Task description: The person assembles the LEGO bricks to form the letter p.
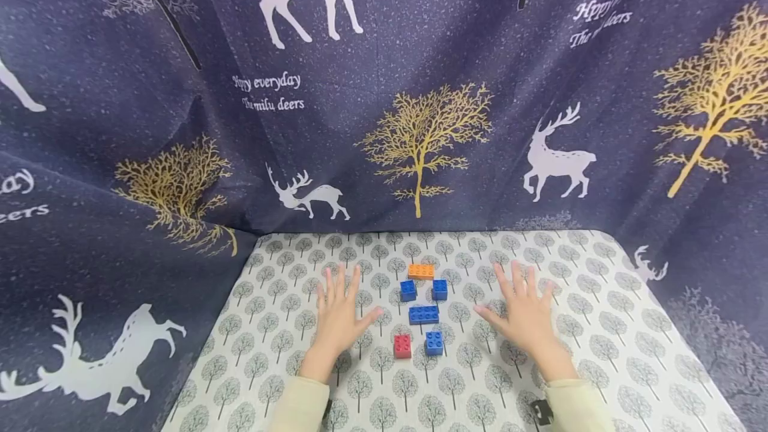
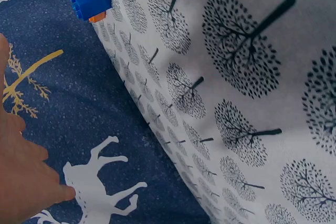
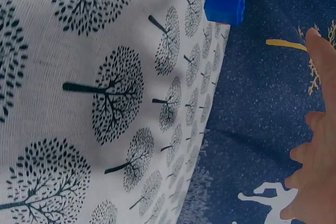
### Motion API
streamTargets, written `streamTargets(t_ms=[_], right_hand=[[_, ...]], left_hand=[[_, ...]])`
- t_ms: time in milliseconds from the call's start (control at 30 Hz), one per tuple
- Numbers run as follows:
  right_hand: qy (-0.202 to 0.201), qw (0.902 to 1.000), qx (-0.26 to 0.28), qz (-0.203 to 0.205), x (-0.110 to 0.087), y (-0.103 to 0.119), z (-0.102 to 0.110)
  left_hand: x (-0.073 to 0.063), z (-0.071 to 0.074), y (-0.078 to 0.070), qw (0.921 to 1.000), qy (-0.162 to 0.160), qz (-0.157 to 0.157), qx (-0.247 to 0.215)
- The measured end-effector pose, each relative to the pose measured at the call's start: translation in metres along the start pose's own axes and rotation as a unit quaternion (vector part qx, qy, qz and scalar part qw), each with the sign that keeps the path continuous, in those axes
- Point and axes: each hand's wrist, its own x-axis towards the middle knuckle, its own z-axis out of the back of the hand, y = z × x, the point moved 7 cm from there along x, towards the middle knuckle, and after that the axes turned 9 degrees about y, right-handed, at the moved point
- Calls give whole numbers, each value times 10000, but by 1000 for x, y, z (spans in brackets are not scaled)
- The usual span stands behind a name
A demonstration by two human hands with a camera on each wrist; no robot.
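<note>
Both hands are spread with straight fingers, one on each side of a group of toy building bricks. My left hand [image 1: 337, 322] is left of the bricks and holds nothing; my right hand [image 1: 528, 319] is to their right, also holding nothing. Farthest back lies an orange brick [image 1: 421, 272]. In front of it are two small blue bricks, a left one [image 1: 408, 291] and a right one [image 1: 440, 289]. A longer blue brick [image 1: 424, 315] lies nearer. Closest to me are a red brick [image 1: 403, 346] and a square blue brick [image 1: 435, 343], side by side with a gap.
The bricks lie on a table [image 1: 252, 379] under a white cloth printed with grey trees. Behind and beside the table hangs a dark blue curtain [image 1: 336, 152] with deer and golden trees. Pale sleeves [image 1: 300, 405] cover both forearms.
</note>
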Motion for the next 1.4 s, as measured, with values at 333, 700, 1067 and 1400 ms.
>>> streamTargets(t_ms=[333,700,1067,1400], right_hand=[[-37,9977,593,339,1,19,1],[-300,9902,1151,736,3,37,-1],[-192,9867,1403,795,3,50,-10],[-113,9682,2260,1070,1,61,-21]], left_hand=[[-3,-2,-8,9971,-15,-343,-676],[-5,-9,-15,9874,104,-420,-1520],[-5,-17,-21,9789,220,-522,-1966],[-12,-33,-25,9571,703,-211,-2803]])
